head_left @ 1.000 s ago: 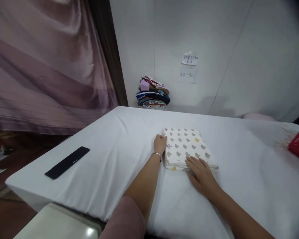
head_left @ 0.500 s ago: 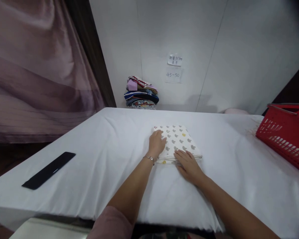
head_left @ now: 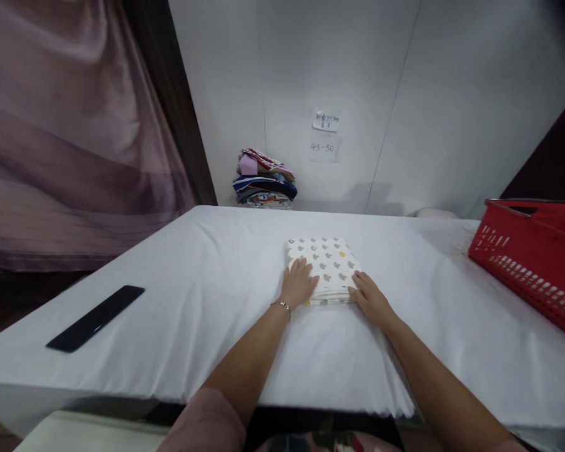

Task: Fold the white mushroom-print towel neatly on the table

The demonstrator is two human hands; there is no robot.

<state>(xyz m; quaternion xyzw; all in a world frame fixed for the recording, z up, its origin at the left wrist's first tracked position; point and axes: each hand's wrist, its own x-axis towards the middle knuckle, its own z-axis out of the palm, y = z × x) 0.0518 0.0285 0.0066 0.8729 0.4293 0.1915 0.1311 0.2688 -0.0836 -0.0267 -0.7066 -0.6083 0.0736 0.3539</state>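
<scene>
A folded white cloth (head_left: 327, 260) with a grey and yellow print lies in a neat square on the white-covered table. Its near edge shows several stacked layers. My left hand (head_left: 299, 284) rests on the cloth's near left corner, fingers spread and pointing away from me. On the opposite side, my right hand (head_left: 370, 297) touches the near right corner with its fingers stretched out. Neither hand is wrapped round the cloth. A bracelet (head_left: 282, 306) circles my left wrist.
A black flat slab (head_left: 96, 318) lies on the table (head_left: 179, 263) at the left. At the right stands a red plastic basket (head_left: 532, 257). Beyond the far edge, a pile of folded cloths (head_left: 266, 182) sits against the wall, with paper signs (head_left: 324, 147) beside it. A pinkish curtain (head_left: 75, 138) hangs left.
My right hand has moved from the cloth's near edge out to its right corner. My left hand has slid slightly towards me. The cloth's right near corner no longer sticks out.
</scene>
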